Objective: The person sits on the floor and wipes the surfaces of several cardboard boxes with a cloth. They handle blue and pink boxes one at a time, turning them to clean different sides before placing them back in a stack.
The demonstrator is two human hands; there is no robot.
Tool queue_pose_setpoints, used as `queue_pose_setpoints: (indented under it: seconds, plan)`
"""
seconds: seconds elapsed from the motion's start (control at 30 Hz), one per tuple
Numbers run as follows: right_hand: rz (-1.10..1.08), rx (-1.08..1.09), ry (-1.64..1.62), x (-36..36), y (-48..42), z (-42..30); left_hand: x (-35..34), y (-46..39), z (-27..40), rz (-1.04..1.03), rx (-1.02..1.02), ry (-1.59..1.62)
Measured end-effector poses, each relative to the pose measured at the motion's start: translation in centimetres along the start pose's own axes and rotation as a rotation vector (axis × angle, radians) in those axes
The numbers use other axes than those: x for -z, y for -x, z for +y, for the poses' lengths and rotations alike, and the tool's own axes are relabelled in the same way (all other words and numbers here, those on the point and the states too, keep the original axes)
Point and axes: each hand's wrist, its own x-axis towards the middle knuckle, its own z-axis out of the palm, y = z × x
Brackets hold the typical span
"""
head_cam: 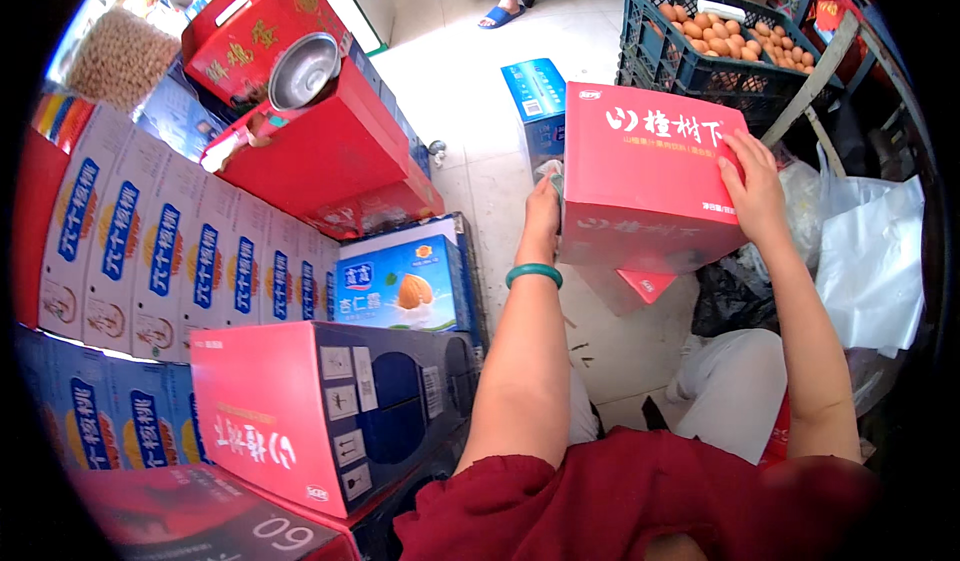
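Observation:
A red cardboard drink carton (645, 163) with white lettering is before me, between my two hands. My right hand (754, 186) lies spread against its right side and top edge. At its left side my left hand (546, 204) has a crumpled cloth or bit of plastic by its fingers; a green bangle is on that wrist. Whether the left fingers grip the carton is hard to tell. Just beyond the left hand stands a blue carton (534, 92). Under the red carton, part of another red box (646, 285) shows near the floor.
Stacked drink cartons (161, 242) fill the left side, with a red carton (255, 411) nearest me. A metal bowl (304, 71) rests on red boxes. Eggs fill a green plastic crate (675, 62) at the upper right. Plastic bags (870, 261) hang at right. Another person's slippered foot (502, 14) is beyond.

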Motion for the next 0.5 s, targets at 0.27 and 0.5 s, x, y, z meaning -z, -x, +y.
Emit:
queue_pose_setpoints:
  seconds: [0.27,0.5]
  plan:
    - [0.091,-0.308,-0.76,-0.3,0.4,0.7,1.9,-0.5,-0.4,0.195,-0.109,-0.173]
    - [0.138,-0.252,-0.84,-0.5,1.3,1.6,-0.9,2.4,0.3,0.081,0.116,-0.103]
